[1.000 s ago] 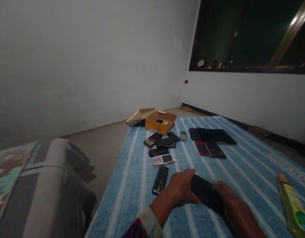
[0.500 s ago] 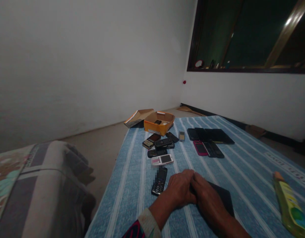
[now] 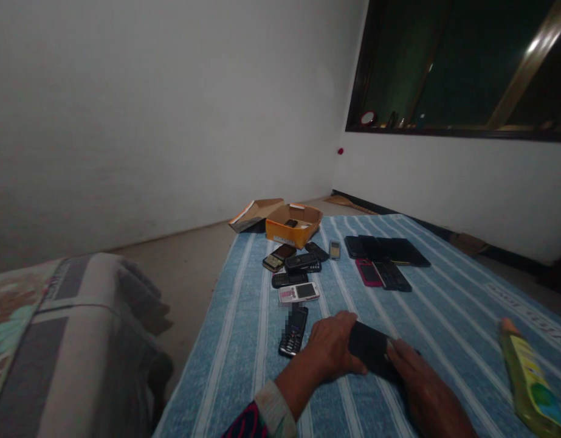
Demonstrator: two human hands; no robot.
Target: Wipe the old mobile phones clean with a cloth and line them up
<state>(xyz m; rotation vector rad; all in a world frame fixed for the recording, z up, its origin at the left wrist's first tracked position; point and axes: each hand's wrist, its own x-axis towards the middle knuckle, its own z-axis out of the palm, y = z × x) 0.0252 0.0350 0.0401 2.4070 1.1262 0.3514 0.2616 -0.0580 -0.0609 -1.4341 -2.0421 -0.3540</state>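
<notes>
My left hand (image 3: 333, 344) is closed on the left end of a black, flat, phone-like slab (image 3: 370, 345). Over the slab's right part lies my right hand (image 3: 419, 377), its fingers bent onto the dark surface; whether a separate dark piece lies under it I cannot tell. Just left of my left hand is a black keypad phone (image 3: 293, 333), partly blurred out. Beyond it lie a white and pink phone (image 3: 299, 292), a dark keypad phone (image 3: 289, 279) and several more phones (image 3: 302, 262) close together.
An open orange cardboard box (image 3: 287, 234) stands at the far end of the blue striped cloth (image 3: 244, 340). To the right lie a pink phone (image 3: 368, 273) and several black devices (image 3: 399, 250). A yellow-green bottle (image 3: 530, 377) lies at the right.
My right hand has slid right and toward me, away from my left hand, uncovering the black slab between them. My left hand has stayed almost in place.
</notes>
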